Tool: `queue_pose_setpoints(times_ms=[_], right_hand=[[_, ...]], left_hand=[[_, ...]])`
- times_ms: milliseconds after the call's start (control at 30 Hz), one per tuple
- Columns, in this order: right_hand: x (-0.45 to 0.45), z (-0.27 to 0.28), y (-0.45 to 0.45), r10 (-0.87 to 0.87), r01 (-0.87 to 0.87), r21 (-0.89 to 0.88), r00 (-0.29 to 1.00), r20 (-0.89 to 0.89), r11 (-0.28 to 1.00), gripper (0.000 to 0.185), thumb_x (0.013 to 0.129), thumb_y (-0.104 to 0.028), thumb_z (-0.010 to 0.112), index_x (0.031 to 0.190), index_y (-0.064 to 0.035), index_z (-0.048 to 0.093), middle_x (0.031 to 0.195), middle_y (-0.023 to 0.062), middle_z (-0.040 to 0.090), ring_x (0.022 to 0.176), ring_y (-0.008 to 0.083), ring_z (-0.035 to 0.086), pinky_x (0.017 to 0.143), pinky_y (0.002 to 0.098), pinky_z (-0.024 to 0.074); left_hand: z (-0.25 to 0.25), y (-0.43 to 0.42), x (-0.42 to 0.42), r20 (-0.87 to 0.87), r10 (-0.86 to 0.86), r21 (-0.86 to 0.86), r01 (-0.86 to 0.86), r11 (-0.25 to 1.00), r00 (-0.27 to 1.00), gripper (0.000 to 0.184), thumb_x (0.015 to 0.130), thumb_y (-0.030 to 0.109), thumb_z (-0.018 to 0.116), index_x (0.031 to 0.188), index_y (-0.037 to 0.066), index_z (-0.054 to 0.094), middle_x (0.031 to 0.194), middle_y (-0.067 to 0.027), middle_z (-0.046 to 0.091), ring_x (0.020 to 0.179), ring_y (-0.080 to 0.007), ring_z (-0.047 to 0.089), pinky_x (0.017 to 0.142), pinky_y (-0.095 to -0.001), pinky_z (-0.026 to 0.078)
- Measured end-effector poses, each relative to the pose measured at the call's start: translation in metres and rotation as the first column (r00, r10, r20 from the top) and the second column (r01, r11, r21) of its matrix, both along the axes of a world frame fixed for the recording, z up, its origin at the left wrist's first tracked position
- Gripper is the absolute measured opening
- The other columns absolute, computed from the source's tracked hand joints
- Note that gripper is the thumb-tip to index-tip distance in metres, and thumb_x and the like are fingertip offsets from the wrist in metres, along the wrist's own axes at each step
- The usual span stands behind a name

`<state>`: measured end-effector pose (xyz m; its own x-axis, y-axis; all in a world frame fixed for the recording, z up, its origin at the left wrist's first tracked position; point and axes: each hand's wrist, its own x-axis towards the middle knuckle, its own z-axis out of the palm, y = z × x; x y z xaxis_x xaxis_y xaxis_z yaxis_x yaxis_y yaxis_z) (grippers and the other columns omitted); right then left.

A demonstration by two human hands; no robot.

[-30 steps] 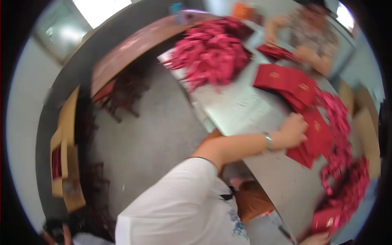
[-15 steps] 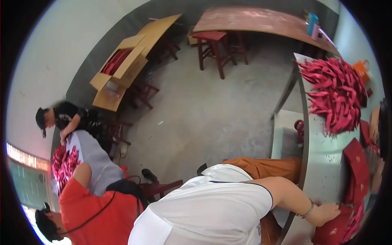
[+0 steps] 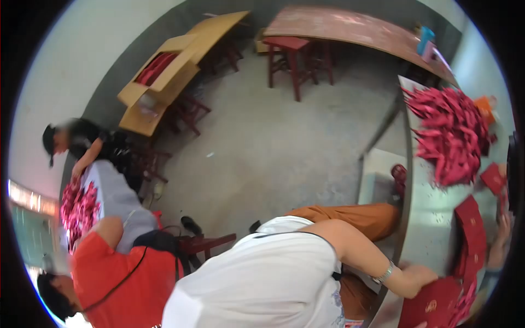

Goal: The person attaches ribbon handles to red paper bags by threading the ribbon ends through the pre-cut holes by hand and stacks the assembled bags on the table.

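Observation:
My left hand (image 3: 419, 279), with a metal-banded watch on the wrist, is closed on the upper edge of a flat dark-red piece (image 3: 432, 304) with a gold emblem; it looks like a gift bag or box panel. The piece is at the table's near edge. A fingertip at the bottom edge touches it and may belong to my right hand (image 3: 421, 324), which is otherwise out of frame. Crimson ribbon strips (image 3: 465, 307) lie beside the piece. More emblem-marked red pieces (image 3: 471, 235) lie in an overlapping row beyond.
A big heap of crimson ribbons (image 3: 451, 134) covers the far part of the metal table (image 3: 424, 218). Another person's hand (image 3: 502, 232) is across the table. A person in red (image 3: 128, 284) and one in black (image 3: 82, 139) sit behind. An open carton (image 3: 172, 82) and red stools (image 3: 290, 46) stand farther off.
My left hand has shifted left, and the red piece under it shows more of its face. Across the table, the other person's hand has moved downward in view. The whole view has shifted slightly.

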<state>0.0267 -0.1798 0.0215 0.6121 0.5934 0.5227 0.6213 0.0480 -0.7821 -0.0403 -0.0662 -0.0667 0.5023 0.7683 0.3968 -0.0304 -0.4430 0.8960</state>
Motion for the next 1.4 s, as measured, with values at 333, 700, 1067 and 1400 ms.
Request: queue_pose_setpoints(times_ms=[333, 700, 1067, 1400], right_hand=[[0.008, -0.068, -0.033, -0.331, 0.312, -0.123, 0.925, -0.188, 0.942, 0.054, 0.091, -0.003, 0.061, 0.141, 0.0008, 0.041, 0.130, 0.0145, 0.055, 0.115, 0.0201, 0.054, 0.100, 0.0346, 0.0441], [0.010, -0.068, -0.036, -0.423, 0.418, -0.100, 0.905, -0.045, 0.903, 0.051, 0.084, -0.005, 0.067, 0.131, 0.0018, 0.049, 0.115, 0.0247, 0.060, 0.098, 0.0409, 0.062, 0.084, 0.0421, 0.0525], [0.127, -0.068, -0.080, -0.600, 0.866, -0.362, 0.499, 0.626, 0.344, 0.019, 0.083, -0.013, 0.064, 0.098, -0.0015, 0.061, 0.096, 0.0165, 0.064, 0.093, 0.0377, 0.058, 0.082, 0.0471, 0.0468], [0.000, -0.034, -0.080, -0.748, 0.655, -0.372, 0.626, -0.220, 0.657, 0.027, 0.090, -0.004, 0.060, 0.117, -0.0037, 0.064, 0.076, 0.0069, 0.066, 0.067, 0.0131, 0.060, 0.063, 0.0252, 0.0478]], left_hand=[[0.046, 0.016, -0.003, -0.240, -0.027, 0.546, 0.157, 0.823, 0.970, 0.059, 0.078, 0.019, 0.069, 0.131, 0.001, 0.051, 0.133, -0.0204, 0.050, 0.122, -0.0391, 0.048, 0.100, -0.0519, 0.039], [0.069, 0.004, 0.043, -0.386, -0.198, 0.755, 0.432, 0.493, 0.901, 0.034, 0.077, 0.014, 0.072, 0.110, 0.005, 0.065, 0.120, -0.0129, 0.056, 0.108, -0.0323, 0.052, 0.094, -0.0451, 0.037], [0.028, 0.036, 0.071, -0.527, -0.531, 0.230, 0.712, 0.663, 0.664, 0.024, 0.080, 0.014, 0.071, 0.100, 0.004, 0.064, 0.095, -0.0146, 0.067, 0.092, -0.0342, 0.063, 0.080, -0.0427, 0.050], [0.028, 0.048, 0.066, -0.422, -0.664, 0.209, 0.779, 0.592, 0.618, 0.024, 0.080, 0.012, 0.069, 0.102, 0.002, 0.064, 0.096, -0.0164, 0.068, 0.088, -0.0346, 0.064, 0.078, -0.0410, 0.051]])
